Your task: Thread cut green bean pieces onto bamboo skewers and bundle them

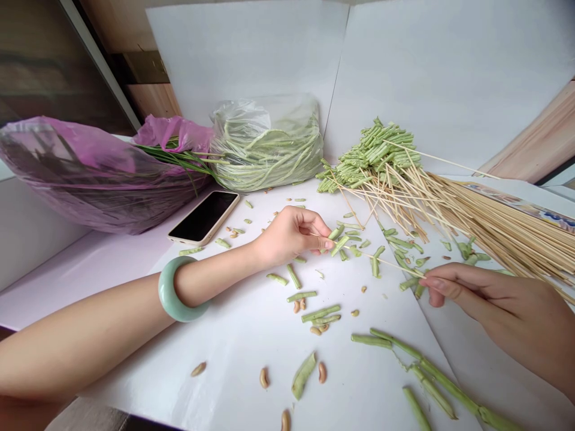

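Note:
My left hand (pixel 291 236) pinches a short piece of green long bean (pixel 340 246) between thumb and fingers, above the white tabletop. A thin bamboo skewer (pixel 390 263) runs from that piece to my right hand (pixel 507 317), whose thumb and forefinger are closed on its other end. A second bean piece shows just behind the first at the left fingertips. Whether the skewer passes through both pieces I cannot tell. Beneath and around the hands lie cut bean pieces (pixel 321 313) and loose brown bean seeds (pixel 322 372).
At the back right, skewered bean pieces (pixel 381 149) are piled beside many bare bamboo skewers (pixel 503 215). A clear bag of long beans (pixel 269 143) stands at the back, with a purple bag (pixel 103 179) and a phone (pixel 204 217) to the left. Bean lengths (pixel 444 380) lie front right.

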`<state>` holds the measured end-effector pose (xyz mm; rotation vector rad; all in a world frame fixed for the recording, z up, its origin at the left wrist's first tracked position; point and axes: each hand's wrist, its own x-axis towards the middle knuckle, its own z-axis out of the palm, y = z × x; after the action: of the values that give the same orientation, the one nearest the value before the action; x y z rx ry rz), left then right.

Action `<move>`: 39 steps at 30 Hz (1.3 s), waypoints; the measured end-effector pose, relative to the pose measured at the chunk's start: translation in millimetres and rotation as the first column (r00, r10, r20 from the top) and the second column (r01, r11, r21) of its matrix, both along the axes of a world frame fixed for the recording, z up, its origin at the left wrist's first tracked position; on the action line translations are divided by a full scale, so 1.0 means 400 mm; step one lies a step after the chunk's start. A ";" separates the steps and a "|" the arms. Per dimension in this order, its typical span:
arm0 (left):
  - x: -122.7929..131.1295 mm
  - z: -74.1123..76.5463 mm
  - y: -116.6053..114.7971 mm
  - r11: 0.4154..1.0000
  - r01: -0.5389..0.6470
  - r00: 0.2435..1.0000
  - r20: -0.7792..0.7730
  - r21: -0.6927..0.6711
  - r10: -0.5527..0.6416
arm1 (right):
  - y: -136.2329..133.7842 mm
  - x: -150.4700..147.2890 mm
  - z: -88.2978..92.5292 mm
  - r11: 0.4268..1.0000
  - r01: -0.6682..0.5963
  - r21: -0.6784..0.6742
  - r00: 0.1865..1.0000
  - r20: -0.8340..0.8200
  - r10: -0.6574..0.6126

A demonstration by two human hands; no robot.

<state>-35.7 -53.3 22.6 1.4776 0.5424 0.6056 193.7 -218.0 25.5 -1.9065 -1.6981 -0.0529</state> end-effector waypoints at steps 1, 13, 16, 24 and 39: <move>0.000 0.000 -0.001 1.000 -0.001 1.000 -0.001 0.000 0.001 | -0.002 0.002 0.000 1.000 0.001 -0.005 1.000 0.005 -0.001; 0.002 0.003 -0.006 1.000 0.015 1.000 -0.007 -0.007 -0.015 | 0.000 -0.009 0.008 1.000 0.008 -0.016 1.000 0.020 -0.008; 0.001 0.003 -0.005 1.000 0.021 1.000 -0.003 -0.008 -0.021 | 0.000 -0.010 0.007 0.999 0.031 -0.030 1.000 0.003 -0.031; 0.002 -0.001 -0.006 1.000 0.019 1.000 0.000 -0.007 -0.019 | -0.008 -0.006 0.004 0.999 0.029 -0.033 1.000 -0.007 -0.029; 0.002 0.002 -0.005 1.000 0.018 1.000 -0.003 -0.022 -0.018 | -0.006 -0.010 -0.001 0.999 0.019 -0.033 0.999 -0.027 -0.020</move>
<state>-35.0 -55.2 23.2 1.4614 0.5367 0.5815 189.5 -220.5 25.0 -1.9389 -1.6722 -0.0071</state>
